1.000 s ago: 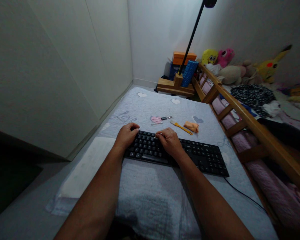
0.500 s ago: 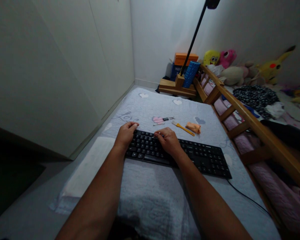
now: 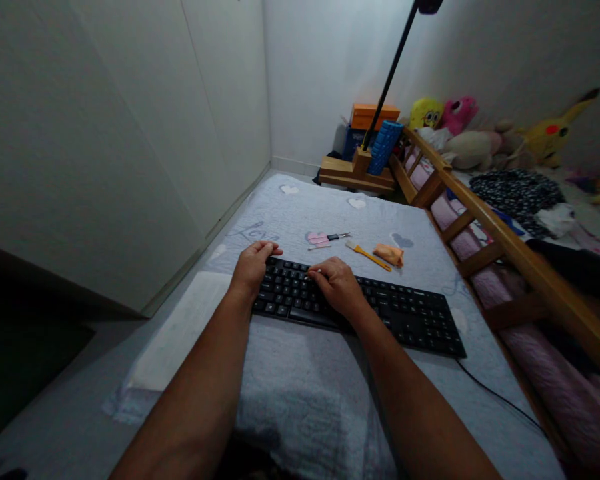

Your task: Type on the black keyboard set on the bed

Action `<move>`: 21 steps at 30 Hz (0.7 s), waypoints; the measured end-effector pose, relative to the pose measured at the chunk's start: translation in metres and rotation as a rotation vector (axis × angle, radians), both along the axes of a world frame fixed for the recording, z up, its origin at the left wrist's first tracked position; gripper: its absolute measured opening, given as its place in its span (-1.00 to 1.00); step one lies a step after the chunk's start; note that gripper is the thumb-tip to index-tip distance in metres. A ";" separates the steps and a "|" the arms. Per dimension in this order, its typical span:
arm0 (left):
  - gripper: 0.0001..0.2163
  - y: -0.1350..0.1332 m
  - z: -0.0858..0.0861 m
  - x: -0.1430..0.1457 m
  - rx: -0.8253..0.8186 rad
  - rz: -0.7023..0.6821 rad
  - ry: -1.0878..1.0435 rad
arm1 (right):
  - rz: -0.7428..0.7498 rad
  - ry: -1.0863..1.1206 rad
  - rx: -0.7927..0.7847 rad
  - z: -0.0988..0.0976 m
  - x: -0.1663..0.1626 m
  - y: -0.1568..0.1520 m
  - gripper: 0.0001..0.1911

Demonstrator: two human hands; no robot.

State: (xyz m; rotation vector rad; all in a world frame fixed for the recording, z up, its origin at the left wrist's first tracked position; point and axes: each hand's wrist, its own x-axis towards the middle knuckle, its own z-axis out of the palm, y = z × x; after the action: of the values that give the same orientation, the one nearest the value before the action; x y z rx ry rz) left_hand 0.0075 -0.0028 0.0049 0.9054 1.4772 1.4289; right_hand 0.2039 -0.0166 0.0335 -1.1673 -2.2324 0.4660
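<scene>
A black keyboard (image 3: 420,320) lies across the patterned cover, its cable running off to the right. At its upper left corner, my left hand (image 3: 251,270) is closed on the edge, thumb and fingers together. Over the middle keys my right hand (image 3: 337,287) is pinched round a thin cotton swab (image 3: 319,271), of which only a small white end shows. Beyond the keyboard lie another cotton swab (image 3: 320,247), a pointed tool with a dark handle (image 3: 333,237), a yellow brush (image 3: 373,257) and a folded orange cloth (image 3: 390,254).
A white sheet-like pad (image 3: 180,333) lies at the left of the cover (image 3: 300,367). Pale panels (image 3: 130,133) rise on the left. A wooden bed rail (image 3: 500,230) runs along the right, with soft toys behind it. A wooden stand (image 3: 355,175) with a pole is at the back.
The view has shifted slightly. My right hand stays over the same middle keys with the swab, and my left hand remains at the keyboard's corner.
</scene>
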 end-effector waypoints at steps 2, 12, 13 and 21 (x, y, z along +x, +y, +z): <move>-0.73 0.000 0.000 0.000 -0.006 -0.003 -0.014 | 0.002 -0.004 -0.008 0.000 0.000 -0.001 -0.86; -0.76 0.001 -0.002 0.000 0.000 -0.007 -0.019 | -0.047 0.025 0.035 -0.006 0.000 0.003 -0.85; -0.76 0.001 -0.002 0.000 0.001 -0.010 -0.019 | -0.053 0.026 0.036 -0.006 0.000 0.003 -0.85; -0.80 0.001 -0.002 0.000 0.011 -0.017 -0.009 | -0.026 0.011 0.021 -0.004 0.000 0.002 -0.83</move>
State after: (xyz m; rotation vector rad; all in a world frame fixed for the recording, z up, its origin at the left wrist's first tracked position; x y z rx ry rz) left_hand 0.0074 -0.0022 0.0031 0.9150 1.4528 1.4290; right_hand 0.2035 -0.0150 0.0296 -1.1790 -2.2044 0.4359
